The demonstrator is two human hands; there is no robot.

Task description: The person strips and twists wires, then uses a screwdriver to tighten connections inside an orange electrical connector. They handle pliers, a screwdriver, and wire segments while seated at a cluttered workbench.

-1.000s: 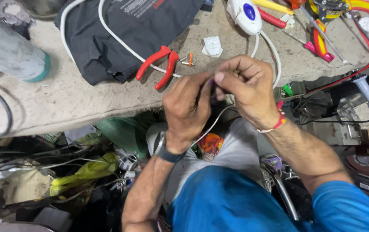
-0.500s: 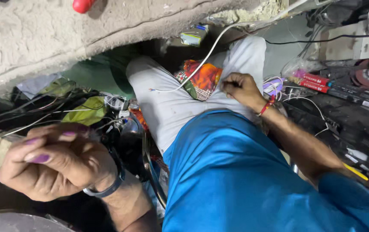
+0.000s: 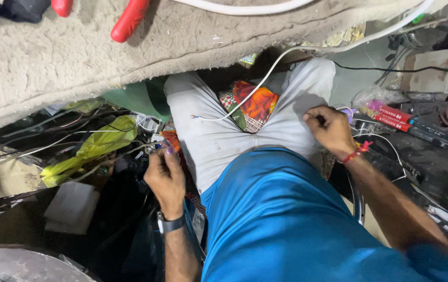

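I sit with grey trousers and a blue shirt below a worn workbench [image 3: 78, 62]. My left hand [image 3: 166, 177], with a watch at the wrist, reaches down into a tangle of wires beside my left thigh; its fingers curl downward and what they touch is hidden. My right hand [image 3: 331, 130], with a red thread at the wrist, rests on my right thigh with its fingers curled and nothing visible in them. A white cable [image 3: 265, 78] drops from the bench across my lap and its stripped end [image 3: 198, 117] lies loose on my left thigh, apart from both hands.
Red plier handles [image 3: 130, 18] lie on the bench top. A yellow-green plastic bag [image 3: 104, 143], dark wires and a white block [image 3: 72, 206] crowd the left floor. Red packets [image 3: 396, 114] and black parts lie at right. A patterned orange cloth [image 3: 255, 104] sits between my knees.
Both hands left the cable above the bench. The view dropped to my lap; my left hand went down into the wires at left, my right hand stayed on my thigh.
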